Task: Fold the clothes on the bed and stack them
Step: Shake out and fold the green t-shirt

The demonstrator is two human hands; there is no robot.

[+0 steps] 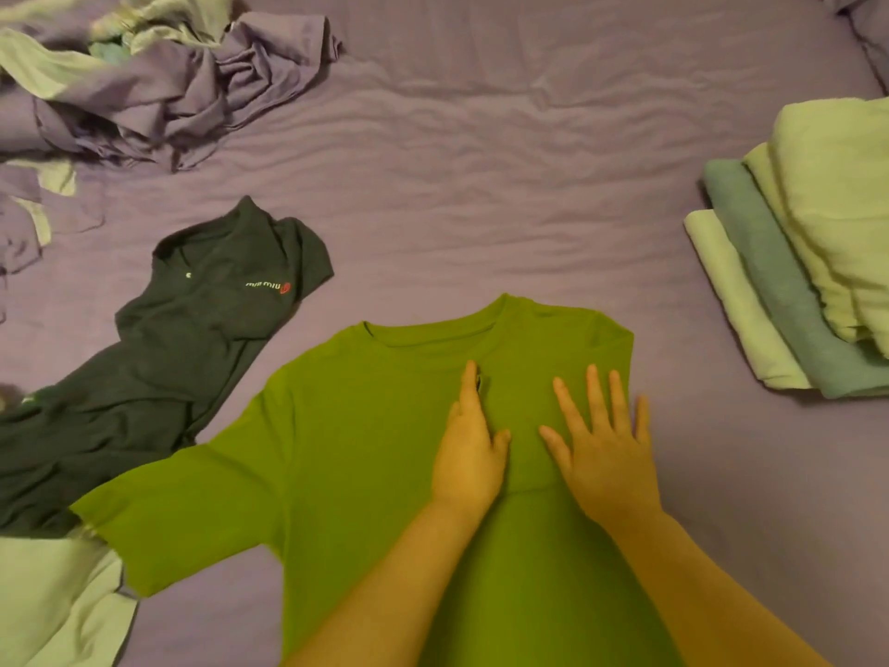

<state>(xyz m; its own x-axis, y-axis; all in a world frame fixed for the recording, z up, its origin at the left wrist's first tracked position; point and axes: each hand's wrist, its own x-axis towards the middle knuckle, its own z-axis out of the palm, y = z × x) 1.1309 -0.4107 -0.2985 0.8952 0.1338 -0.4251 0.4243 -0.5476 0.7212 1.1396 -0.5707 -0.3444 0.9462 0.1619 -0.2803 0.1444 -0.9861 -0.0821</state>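
A green T-shirt (365,450) lies flat on the purple bed (481,185), right side folded in; the left hand (469,454) and right hand (603,450) press it, fingers straight; folded clothes (793,262) stacked far right; a dark shirt (168,358) crumpled left.

Purple-sheeted bed (481,161) — green T-shirt (365,450), dark shirt (168,353), crumpled heap (158,74), folded stack (793,262) lie on it.

One text can be read: white lettering "miu miu", seen upside down, beside a small red round mark on the chest of the dark shirt (192,349) lying at the left. No other writing is legible.
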